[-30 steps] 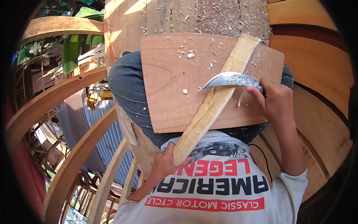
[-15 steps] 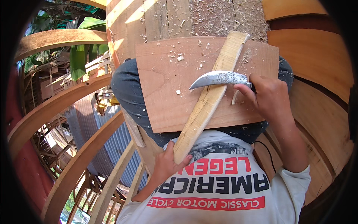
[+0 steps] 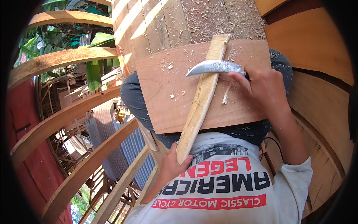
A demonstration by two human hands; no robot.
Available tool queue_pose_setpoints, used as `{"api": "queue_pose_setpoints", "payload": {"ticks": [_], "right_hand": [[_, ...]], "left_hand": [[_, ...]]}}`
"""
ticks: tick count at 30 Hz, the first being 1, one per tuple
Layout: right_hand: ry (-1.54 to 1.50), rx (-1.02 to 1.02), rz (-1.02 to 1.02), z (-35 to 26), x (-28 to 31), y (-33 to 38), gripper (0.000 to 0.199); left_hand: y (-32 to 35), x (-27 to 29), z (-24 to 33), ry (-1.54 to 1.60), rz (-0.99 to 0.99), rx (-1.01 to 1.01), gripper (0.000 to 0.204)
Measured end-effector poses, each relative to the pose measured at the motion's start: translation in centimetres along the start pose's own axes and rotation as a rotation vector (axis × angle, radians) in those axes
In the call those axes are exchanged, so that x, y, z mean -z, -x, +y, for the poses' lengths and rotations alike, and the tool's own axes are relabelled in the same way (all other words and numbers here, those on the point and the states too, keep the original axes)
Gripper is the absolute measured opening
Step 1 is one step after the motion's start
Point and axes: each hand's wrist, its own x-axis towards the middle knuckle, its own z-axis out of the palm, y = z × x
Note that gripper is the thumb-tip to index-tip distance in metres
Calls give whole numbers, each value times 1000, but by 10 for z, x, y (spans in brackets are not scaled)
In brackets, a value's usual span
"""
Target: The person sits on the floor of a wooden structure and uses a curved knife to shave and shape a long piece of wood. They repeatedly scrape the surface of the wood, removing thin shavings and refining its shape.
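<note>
While the left hand (image 3: 172,164) grips the lower end of a pale wooden strip (image 3: 203,97) at lower centre, the strip runs diagonally up across a reddish board (image 3: 164,97) resting on the lap. Right hand (image 3: 263,87), centre right, is closed on the handle of a curved knife (image 3: 212,67) — blade lying across the strip's upper part. Shavings litter the board and the planks (image 3: 179,22) at top — curved wooden ribs (image 3: 56,123) fill the left.

— What lies past the lap?
— Curved wooden ribs (image 3: 59,119) sweeping across the left, with corrugated metal sheets (image 3: 130,145) showing between them.
— And higher up?
— Green banana leaves (image 3: 93,71) at the upper left, beside a plank platform (image 3: 156,26) strewn with wood shavings (image 3: 220,16).
</note>
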Motion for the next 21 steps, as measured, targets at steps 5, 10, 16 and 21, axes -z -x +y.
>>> {"api": "queue_pose_setpoints", "payload": {"ticks": [5, 10, 16, 21], "right_hand": [[-46, -62, 21, 6, -4, 2, 61], [32, -416, 38, 40, 11, -20, 59], [-5, -370, 45, 48, 18, -10, 56], [-404, -345, 120, 31, 15, -15, 46]], "left_hand": [[-1, -2, -1, 23, 1, -11, 48], [3, -3, -3, 61, -3, 36, 47], [5, -3, -23, 79, -46, 32, 44], [-4, 5, -27, 378, -174, 1, 50]]}}
